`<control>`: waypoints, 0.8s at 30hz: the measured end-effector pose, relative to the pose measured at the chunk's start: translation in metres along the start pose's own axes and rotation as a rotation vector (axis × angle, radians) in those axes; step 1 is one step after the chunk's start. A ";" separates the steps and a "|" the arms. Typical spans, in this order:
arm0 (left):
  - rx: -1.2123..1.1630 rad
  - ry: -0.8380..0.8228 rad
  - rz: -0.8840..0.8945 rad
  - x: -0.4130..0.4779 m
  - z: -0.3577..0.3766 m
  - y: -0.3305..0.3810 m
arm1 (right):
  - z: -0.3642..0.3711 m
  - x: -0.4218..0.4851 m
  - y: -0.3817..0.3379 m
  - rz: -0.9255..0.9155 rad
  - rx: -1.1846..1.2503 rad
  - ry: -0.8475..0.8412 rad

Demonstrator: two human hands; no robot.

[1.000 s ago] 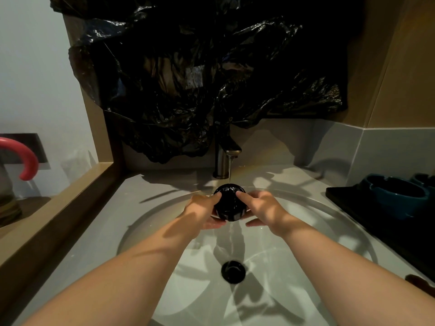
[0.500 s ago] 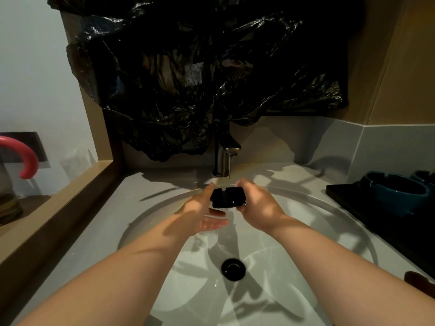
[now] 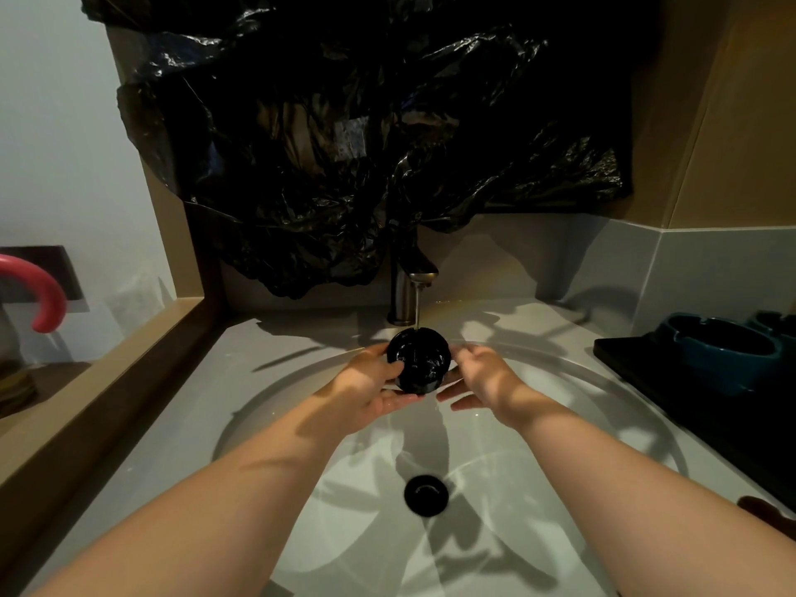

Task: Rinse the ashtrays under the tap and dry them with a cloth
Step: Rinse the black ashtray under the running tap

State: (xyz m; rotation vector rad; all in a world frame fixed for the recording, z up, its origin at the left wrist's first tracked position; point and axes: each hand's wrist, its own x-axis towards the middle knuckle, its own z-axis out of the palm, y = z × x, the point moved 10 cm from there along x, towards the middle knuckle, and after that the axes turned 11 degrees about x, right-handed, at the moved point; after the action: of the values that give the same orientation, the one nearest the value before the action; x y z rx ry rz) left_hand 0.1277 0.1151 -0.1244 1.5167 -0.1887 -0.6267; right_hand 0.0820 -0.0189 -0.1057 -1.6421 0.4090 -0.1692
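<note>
A small round black ashtray [image 3: 418, 358] is held over the white sink basin [image 3: 538, 424], tilted with its hollow toward me. A thin stream of water from the metal tap [image 3: 409, 290] lands on its top edge. My left hand [image 3: 370, 381] grips it from the left, thumb on its face and fingers beneath. My right hand [image 3: 478, 372] steadies its right side with fingers partly spread below. Two teal ashtrays, one [image 3: 719, 351] near and one [image 3: 775, 323] at the frame edge, stand on a black tray [image 3: 646, 372] to the right.
The black drain [image 3: 426, 495] lies in the middle of the basin. Crumpled black plastic sheeting [image 3: 366, 144] hangs over the wall behind the tap. A wooden ledge [image 3: 99, 381] borders the left, with a pink curved handle [image 3: 43, 290] beyond it.
The ashtray was turned edge-on half a second ago; now it is tipped back with its hollow facing me under the stream. Both hands stayed beside it under the tap.
</note>
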 end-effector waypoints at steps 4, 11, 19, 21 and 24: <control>0.029 -0.022 -0.043 -0.001 0.002 -0.006 | -0.001 -0.003 -0.001 0.010 0.059 -0.013; 0.281 0.083 -0.067 -0.011 -0.006 -0.005 | -0.007 -0.004 0.008 0.122 0.131 0.085; 0.491 0.283 0.181 -0.002 -0.017 0.022 | 0.021 -0.006 0.022 0.234 0.430 -0.064; 0.383 0.214 0.099 0.000 -0.013 0.011 | 0.012 -0.001 0.011 0.104 0.303 -0.030; 0.270 0.138 -0.036 -0.003 -0.010 -0.005 | 0.000 -0.001 -0.007 -0.046 0.088 0.053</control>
State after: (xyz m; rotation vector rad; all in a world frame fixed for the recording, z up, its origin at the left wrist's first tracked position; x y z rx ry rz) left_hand 0.1282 0.1255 -0.1294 1.8211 -0.1440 -0.5378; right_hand 0.0817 -0.0183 -0.0989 -1.5640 0.3993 -0.2624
